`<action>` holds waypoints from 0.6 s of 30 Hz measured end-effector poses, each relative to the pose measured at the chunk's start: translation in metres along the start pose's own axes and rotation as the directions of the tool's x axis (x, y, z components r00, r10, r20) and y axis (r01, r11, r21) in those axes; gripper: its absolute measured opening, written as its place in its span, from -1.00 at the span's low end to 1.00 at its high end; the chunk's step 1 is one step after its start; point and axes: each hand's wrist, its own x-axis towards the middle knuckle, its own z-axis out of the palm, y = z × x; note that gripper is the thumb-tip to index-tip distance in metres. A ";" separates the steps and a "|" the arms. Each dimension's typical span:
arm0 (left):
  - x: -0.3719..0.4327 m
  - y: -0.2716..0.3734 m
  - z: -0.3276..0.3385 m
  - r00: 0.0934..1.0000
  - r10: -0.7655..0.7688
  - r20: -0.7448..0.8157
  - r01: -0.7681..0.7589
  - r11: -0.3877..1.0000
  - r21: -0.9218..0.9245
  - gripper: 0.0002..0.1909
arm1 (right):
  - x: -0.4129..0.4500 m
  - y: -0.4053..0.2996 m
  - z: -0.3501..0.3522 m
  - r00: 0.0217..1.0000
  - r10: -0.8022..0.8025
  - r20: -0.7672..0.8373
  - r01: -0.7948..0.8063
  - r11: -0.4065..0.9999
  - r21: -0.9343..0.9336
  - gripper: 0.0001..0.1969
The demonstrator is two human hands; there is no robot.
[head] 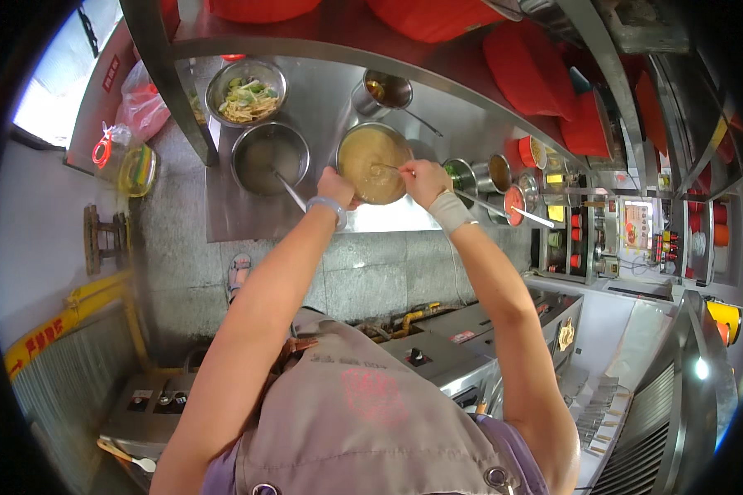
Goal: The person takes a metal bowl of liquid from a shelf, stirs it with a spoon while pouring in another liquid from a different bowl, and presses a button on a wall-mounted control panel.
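A round steel pot (373, 127) of cloudy yellowish liquid stands on the steel counter (309, 216). My left hand (337, 188) grips this pot at its near left rim. Above its right side, my right hand (425, 180) holds the thin metal handle of a utensil whose far end dips into the liquid. Left of the pot, a second steel pot (238, 145) holds murky liquid and a ladle (291, 190). Behind that one is a steel bowl (213, 93) of sliced vegetables and pale strips. A smaller steel pot (365, 102) with a long-handled utensil stands behind the yellowish liquid.
Small containers of chopped greens (453, 176), brown contents (499, 173) and red contents (514, 201) stand at the right. A steel shelf (347, 52) with red containers overhangs the counter's back. Stove units (427, 359) are behind me, and a wooden stool (102, 238) is at the left.
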 end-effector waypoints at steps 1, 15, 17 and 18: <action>0.000 -0.001 0.000 1.000 -0.013 -0.026 0.014 0.999 0.033 -0.84 | 0.004 0.002 -0.001 1.000 0.019 -0.008 -0.019 1.000 -0.020 -0.86; -0.005 -0.038 0.027 0.913 0.145 -0.382 -0.054 0.970 0.238 -0.72 | -0.004 0.018 0.011 0.995 -0.077 -0.061 0.082 0.994 0.069 -0.87; -0.001 -0.045 0.025 0.907 0.161 -0.389 -0.156 0.987 0.046 -0.79 | -0.022 0.012 0.010 0.991 -0.114 0.074 0.121 0.988 -0.094 -0.86; -0.014 -0.039 0.037 0.938 0.149 -0.312 -0.183 0.980 -0.082 -0.84 | -0.015 0.021 0.004 0.994 -0.095 0.058 0.101 0.989 -0.104 -0.86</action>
